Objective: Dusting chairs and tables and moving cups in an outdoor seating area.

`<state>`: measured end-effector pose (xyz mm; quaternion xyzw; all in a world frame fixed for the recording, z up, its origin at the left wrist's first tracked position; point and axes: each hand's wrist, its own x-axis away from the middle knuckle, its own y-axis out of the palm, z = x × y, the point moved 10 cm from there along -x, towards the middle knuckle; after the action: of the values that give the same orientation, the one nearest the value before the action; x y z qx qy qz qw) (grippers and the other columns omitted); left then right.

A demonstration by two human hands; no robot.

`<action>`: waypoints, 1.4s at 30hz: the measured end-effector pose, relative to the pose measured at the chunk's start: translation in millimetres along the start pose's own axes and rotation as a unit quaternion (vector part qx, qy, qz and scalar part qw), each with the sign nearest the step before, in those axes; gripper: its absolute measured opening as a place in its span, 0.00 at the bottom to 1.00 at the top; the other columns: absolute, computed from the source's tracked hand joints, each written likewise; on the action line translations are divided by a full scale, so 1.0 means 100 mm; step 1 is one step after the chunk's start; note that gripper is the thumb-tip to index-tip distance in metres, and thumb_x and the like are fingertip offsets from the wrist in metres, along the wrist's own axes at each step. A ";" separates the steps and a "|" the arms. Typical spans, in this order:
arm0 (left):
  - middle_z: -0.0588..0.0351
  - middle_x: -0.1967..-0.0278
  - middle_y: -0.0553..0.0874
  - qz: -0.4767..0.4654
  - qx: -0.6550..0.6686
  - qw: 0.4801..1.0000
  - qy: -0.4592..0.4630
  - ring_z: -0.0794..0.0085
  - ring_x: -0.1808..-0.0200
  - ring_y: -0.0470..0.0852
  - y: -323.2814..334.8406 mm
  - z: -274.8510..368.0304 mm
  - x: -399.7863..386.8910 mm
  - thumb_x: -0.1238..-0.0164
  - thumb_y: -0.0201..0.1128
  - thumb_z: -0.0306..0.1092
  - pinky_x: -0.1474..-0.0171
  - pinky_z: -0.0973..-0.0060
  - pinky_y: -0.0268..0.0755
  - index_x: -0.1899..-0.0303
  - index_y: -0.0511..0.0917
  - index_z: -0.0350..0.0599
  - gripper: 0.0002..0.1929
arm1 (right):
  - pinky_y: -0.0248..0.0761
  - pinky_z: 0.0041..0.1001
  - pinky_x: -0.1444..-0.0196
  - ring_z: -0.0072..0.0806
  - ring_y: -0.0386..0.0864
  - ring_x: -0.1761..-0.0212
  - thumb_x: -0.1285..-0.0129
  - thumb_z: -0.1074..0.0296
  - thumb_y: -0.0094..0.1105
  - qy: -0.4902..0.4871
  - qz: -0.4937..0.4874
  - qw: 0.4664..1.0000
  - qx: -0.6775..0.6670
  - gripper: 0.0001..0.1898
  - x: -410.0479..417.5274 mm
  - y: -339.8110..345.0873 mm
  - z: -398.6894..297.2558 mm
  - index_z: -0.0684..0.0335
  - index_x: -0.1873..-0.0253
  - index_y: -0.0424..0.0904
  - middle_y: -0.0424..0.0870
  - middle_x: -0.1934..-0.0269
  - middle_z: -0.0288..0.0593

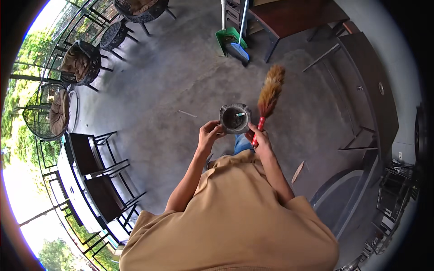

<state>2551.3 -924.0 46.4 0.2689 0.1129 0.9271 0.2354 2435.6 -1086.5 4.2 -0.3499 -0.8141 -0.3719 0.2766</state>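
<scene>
Between my two hands, in front of my body, is a round-bowled grey ashtray [222, 119] with a small white and teal object [240, 115] inside it. My left hand [211, 132] grips the ashtray's left edge with thumb and fingers. The right edge rests against the fingers of my right hand [259, 136], which also holds the red handle [260, 124] of a feather duster. The duster's orange-brown feathers [271, 89] point up and away from me. Parts of both palms are hidden from view.
A green dustpan [220, 42] and a blue broom [239, 50] stand ahead by a brown wooden table [295, 17]. A dark desk [373, 78] is at the right. Round chairs [96, 64] and dark bar chairs [103, 196] line the left. A brown leaf [298, 172] lies on the floor.
</scene>
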 end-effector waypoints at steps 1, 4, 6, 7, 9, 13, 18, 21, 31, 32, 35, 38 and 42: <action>0.57 0.66 0.81 0.014 0.010 1.000 -0.004 0.75 0.64 0.81 -0.05 0.03 -0.15 0.37 0.58 0.30 0.59 0.75 0.77 0.55 0.75 0.36 0.11 | 0.75 0.21 0.66 0.19 0.75 0.72 0.51 0.62 0.70 0.005 0.000 1.000 -0.004 0.13 -0.15 0.11 -0.05 0.56 0.66 0.73 0.73 0.72 0.30; 0.55 0.65 0.82 0.052 0.011 0.998 -0.015 0.75 0.64 0.81 -0.12 0.14 -0.75 0.37 0.58 0.29 0.59 0.75 0.78 0.55 0.75 0.34 0.11 | 0.72 0.20 0.75 0.18 0.74 0.78 0.50 0.62 0.70 0.049 0.019 0.999 -0.011 0.13 -0.71 0.30 -0.18 0.55 0.67 0.73 0.73 0.75 0.29; 0.54 0.66 0.82 0.072 -0.003 0.997 -0.020 0.74 0.65 0.81 -0.08 0.28 -1.18 0.37 0.57 0.29 0.59 0.75 0.79 0.55 0.75 0.32 0.12 | 0.71 0.20 0.76 0.19 0.74 0.78 0.50 0.61 0.70 0.076 0.028 0.996 0.040 0.13 -1.21 0.29 -0.26 0.55 0.67 0.73 0.74 0.76 0.30; 0.53 0.66 0.82 0.072 -0.011 0.997 -0.015 0.73 0.65 0.81 -0.07 0.41 -1.41 0.37 0.57 0.29 0.59 0.74 0.79 0.55 0.75 0.32 0.12 | 0.73 0.21 0.75 0.20 0.74 0.78 0.50 0.61 0.69 0.072 0.000 0.996 0.044 0.13 -1.38 0.50 -0.48 0.56 0.66 0.73 0.74 0.76 0.30; 0.53 0.66 0.81 0.085 0.006 0.996 -0.031 0.73 0.66 0.80 -0.09 0.50 -1.74 0.37 0.57 0.29 0.59 0.74 0.79 0.54 0.75 0.31 0.13 | 0.73 0.21 0.74 0.20 0.74 0.77 0.50 0.62 0.70 0.093 0.008 0.995 0.030 0.13 -1.59 0.68 -0.67 0.57 0.66 0.74 0.73 0.76 0.30; 0.57 0.67 0.81 0.061 -0.021 0.997 -0.038 0.77 0.68 0.79 0.06 0.84 -2.61 0.38 0.59 0.31 0.62 0.78 0.75 0.55 0.76 0.34 0.13 | 0.75 0.22 0.69 0.23 0.77 0.73 0.49 0.63 0.69 0.098 0.019 0.995 0.009 0.13 -2.23 0.98 -1.12 0.59 0.64 0.74 0.75 0.73 0.32; 0.57 0.67 0.82 0.113 -0.031 0.992 -0.055 0.78 0.67 0.79 -0.23 0.89 -3.63 0.39 0.59 0.30 0.64 0.79 0.75 0.56 0.77 0.33 0.12 | 0.76 0.23 0.66 0.27 0.81 0.64 0.45 0.64 0.65 0.122 0.055 0.991 0.010 0.10 -2.63 1.13 -1.46 0.59 0.63 0.74 0.81 0.65 0.38; 0.56 0.69 0.82 0.144 -0.049 0.988 -0.030 0.77 0.71 0.80 -0.64 0.84 -4.50 0.42 0.60 0.31 0.68 0.81 0.73 0.59 0.78 0.34 0.12 | 0.76 0.24 0.65 0.27 0.81 0.62 0.42 0.64 0.62 0.136 0.107 0.984 0.029 0.09 -2.67 0.98 -1.36 0.59 0.61 0.74 0.82 0.64 0.39; 0.47 0.71 0.85 0.244 -0.236 0.940 -0.026 0.61 0.69 0.84 -0.90 1.16 -7.07 0.48 0.59 0.33 0.64 0.69 0.76 0.65 0.80 0.35 0.12 | 0.75 0.26 0.59 0.29 0.80 0.58 0.38 0.61 0.56 0.171 0.317 0.933 -0.012 0.13 -2.31 0.94 -1.17 0.61 0.53 0.70 0.81 0.61 0.42; 0.46 0.71 0.84 0.253 -0.316 0.914 0.004 0.58 0.69 0.84 -0.82 1.30 -7.23 0.49 0.59 0.33 0.63 0.66 0.76 0.66 0.80 0.37 0.11 | 0.75 0.26 0.58 0.30 0.80 0.57 0.38 0.61 0.56 0.177 0.341 0.923 -0.015 0.13 -2.24 0.99 -1.16 0.60 0.52 0.69 0.81 0.61 0.42; 0.44 0.72 0.83 0.250 -0.421 0.871 0.038 0.48 0.67 0.81 -0.58 1.51 -7.62 0.49 0.56 0.32 0.62 0.60 0.74 0.70 0.78 0.41 0.07 | 0.75 0.27 0.58 0.30 0.80 0.57 0.37 0.61 0.55 0.164 0.352 0.921 -0.030 0.14 -2.19 1.24 -1.19 0.61 0.52 0.68 0.80 0.60 0.41; 0.45 0.67 0.82 0.253 -0.500 0.828 -0.004 0.47 0.67 0.81 -0.46 1.52 -7.87 0.47 0.55 0.34 0.63 0.57 0.74 0.70 0.75 0.41 0.07 | 0.74 0.26 0.58 0.30 0.80 0.56 0.37 0.60 0.55 0.175 0.367 0.913 -0.042 0.14 -2.20 1.42 -1.18 0.62 0.52 0.69 0.80 0.60 0.42; 0.44 0.67 0.82 0.199 -0.537 0.820 -0.016 0.47 0.66 0.81 -0.26 1.50 -8.00 0.47 0.55 0.34 0.63 0.57 0.74 0.70 0.75 0.42 0.07 | 0.75 0.26 0.60 0.31 0.81 0.58 0.37 0.60 0.55 0.173 0.385 0.905 -0.055 0.14 -2.18 1.57 -1.10 0.66 0.54 0.71 0.81 0.59 0.44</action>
<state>3239.7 -1286.8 -194.0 0.1312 -0.4624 0.8632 0.1545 2709.4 -1179.3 -23.5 -0.5807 -0.5337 -0.3355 0.5152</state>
